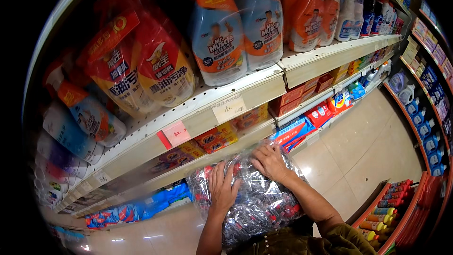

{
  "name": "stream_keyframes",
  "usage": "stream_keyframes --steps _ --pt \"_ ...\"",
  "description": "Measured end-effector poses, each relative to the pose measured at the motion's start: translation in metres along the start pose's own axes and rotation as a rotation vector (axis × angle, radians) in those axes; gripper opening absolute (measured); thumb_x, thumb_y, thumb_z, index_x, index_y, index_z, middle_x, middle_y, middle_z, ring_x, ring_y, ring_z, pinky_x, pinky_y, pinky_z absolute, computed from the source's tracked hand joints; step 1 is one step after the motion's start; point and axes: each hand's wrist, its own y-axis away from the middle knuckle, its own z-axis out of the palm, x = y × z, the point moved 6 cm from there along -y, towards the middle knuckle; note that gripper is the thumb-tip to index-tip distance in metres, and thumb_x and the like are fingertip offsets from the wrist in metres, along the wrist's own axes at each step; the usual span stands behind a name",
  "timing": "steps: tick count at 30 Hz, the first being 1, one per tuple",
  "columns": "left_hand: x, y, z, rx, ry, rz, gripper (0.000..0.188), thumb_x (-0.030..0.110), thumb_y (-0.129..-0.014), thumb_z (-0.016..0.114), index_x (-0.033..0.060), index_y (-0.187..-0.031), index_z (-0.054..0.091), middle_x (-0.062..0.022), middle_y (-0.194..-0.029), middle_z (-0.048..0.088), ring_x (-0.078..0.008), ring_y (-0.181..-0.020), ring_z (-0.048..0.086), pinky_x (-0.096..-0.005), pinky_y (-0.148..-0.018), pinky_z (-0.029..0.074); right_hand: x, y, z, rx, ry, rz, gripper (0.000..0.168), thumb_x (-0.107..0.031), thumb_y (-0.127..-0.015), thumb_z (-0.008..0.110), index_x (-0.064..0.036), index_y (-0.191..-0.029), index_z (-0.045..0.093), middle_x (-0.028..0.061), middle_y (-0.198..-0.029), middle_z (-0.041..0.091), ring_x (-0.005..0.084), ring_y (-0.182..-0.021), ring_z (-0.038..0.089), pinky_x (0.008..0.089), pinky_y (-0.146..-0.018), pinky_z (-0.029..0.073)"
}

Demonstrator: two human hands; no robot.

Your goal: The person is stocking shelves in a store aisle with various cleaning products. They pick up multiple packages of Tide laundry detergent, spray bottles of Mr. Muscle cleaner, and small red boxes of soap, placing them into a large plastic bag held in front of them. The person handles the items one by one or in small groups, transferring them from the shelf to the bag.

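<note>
A large clear plastic bag (262, 198) lies in front of my body, packed with many small dark and red items; glare on the film blurs what they are. On the bag's left part rests my left hand (223, 187), palm down, with its fingers and thumb apart. My right hand (270, 163) bends its fingers into the film at the bag's far edge, next to the shelf. Just beyond the bag, boxes of Tide (216, 138) sit on a lower shelf.
A shelf edge (226, 108) with price tags runs across ahead. Above it stand Mr Muscle spray bottles (219, 39) and wrapped red cleaner bottles (162, 67). Tiled floor (354, 148) lies to the right, bordered by a rack of blue detergent bottles (426, 127) and a lower rack of colourful bottles (384, 209).
</note>
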Motion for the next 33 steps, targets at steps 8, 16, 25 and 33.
stream_keyframes --steps 8,16,25,33 --pt "0.000 0.001 0.001 0.008 -0.001 -0.002 0.052 0.021 -0.075 0.068 0.0013 -0.121 0.053 -0.0206 -0.129 0.045 -0.0372 -0.120 0.041 -0.0481 -0.103 0.030 -0.001 -0.001 -0.003 0.001 -0.051 0.012 0.025 -0.022 -0.083 0.061 -0.004 -0.098 0.060 0.0123 -0.103 0.059 0.0272 -0.099 0.052 0.0439 -0.087 0.032" --pt "0.000 -0.003 0.001 0.019 0.015 -0.033 0.051 0.020 -0.076 0.068 0.0014 -0.121 0.053 -0.0210 -0.126 0.045 -0.0388 -0.119 0.041 -0.0491 -0.101 0.031 0.021 -0.001 -0.008 0.109 -0.246 0.087 0.022 -0.018 -0.083 0.060 -0.002 -0.098 0.060 0.0136 -0.102 0.058 0.0312 -0.100 0.053 0.0415 -0.086 0.037" --pt "0.064 -0.082 0.021 -0.101 0.519 -0.027 0.054 0.015 -0.083 0.063 -0.0088 -0.127 0.043 -0.0272 -0.129 0.045 -0.0393 -0.119 0.045 -0.0411 -0.099 0.037 0.175 0.000 -0.071 0.574 -0.513 0.665 0.039 -0.028 -0.094 0.048 0.003 -0.118 0.051 0.0190 -0.112 0.057 0.0276 -0.105 0.055 0.0344 -0.092 0.042" --pt "0.067 -0.166 0.131 -0.088 0.534 -0.134 0.077 0.015 -0.083 0.064 -0.0071 -0.140 0.017 -0.0266 -0.120 0.047 -0.0299 -0.109 0.053 -0.0353 -0.086 0.048 0.203 -0.022 -0.058 0.581 -0.529 0.643 0.048 -0.033 -0.093 0.054 0.003 -0.124 0.045 0.0217 -0.114 0.056 0.0294 -0.105 0.057 0.0361 -0.091 0.044"
